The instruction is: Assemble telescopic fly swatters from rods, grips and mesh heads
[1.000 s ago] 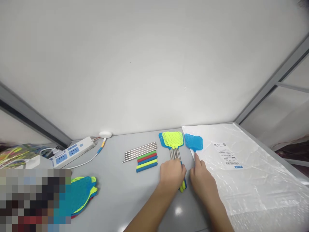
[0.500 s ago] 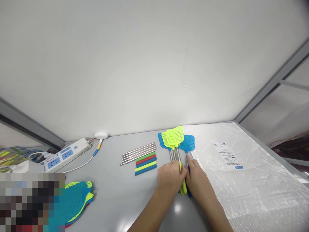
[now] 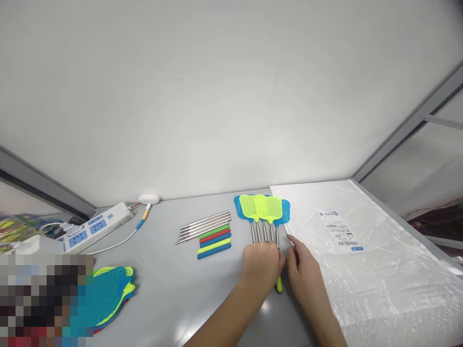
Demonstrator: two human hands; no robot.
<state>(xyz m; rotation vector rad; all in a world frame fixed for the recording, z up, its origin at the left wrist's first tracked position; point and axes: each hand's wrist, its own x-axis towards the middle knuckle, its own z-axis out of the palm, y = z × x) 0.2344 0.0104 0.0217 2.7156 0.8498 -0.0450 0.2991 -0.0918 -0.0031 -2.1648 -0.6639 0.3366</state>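
Several fly swatters [image 3: 262, 209] with yellow-green and blue mesh heads and metal rods lie side by side on the grey table [image 3: 173, 284]. My left hand [image 3: 263, 262] rests over their handles, fingers curled on them. My right hand [image 3: 303, 266] sits just right of the bundle, index finger stretched toward the rods, fingers apart and holding nothing. A yellow handle end [image 3: 279, 285] pokes out between the hands.
Loose metal rods [image 3: 204, 225] and coloured handle grips [image 3: 214, 240] lie left of the swatters. A stack of swatter heads [image 3: 110, 294] lies at the near left. A power strip [image 3: 96, 226] is at the back left. Plastic bags with a label [image 3: 361, 250] cover the right side.
The separate blue swatter was brought from the plastic bags to the bundle. Both hands closed in on the handles, and the heads now lie fanned in a row.
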